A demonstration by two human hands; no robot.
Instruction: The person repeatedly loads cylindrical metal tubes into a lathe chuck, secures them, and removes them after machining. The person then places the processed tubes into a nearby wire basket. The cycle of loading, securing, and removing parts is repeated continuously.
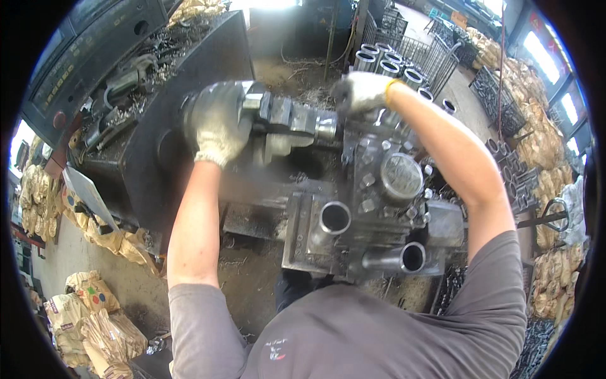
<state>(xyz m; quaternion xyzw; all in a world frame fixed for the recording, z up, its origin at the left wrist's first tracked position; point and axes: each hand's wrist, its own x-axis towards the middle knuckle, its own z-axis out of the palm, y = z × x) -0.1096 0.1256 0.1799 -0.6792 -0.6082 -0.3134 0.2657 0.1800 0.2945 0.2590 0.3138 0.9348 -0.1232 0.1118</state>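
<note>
My left hand (221, 123), in a pale knitted work glove, curls over the rim of a lathe chuck (252, 86); its fingertips are partly hidden. Stepped metal jaws (281, 114) stick out of the chuck to the right, ending near a short shiny ring-like end (326, 125). My right hand (366, 93), gloved too, is closed just right of that end, above the tool post (401, 177). A dark spot shows at its fingers, but what they hold is hidden. Nearer to me, one metal tube (334, 218) stands upright and another tube (401, 257) lies on its side.
Several metal tubes (389, 65) stand beyond my right hand, beside wire baskets (435, 60). A dark machine housing (189, 69) with chips and metal parts rises at the left. Paper sacks (95, 316) lie on the floor at lower left. A lever handle (555, 215) juts out at right.
</note>
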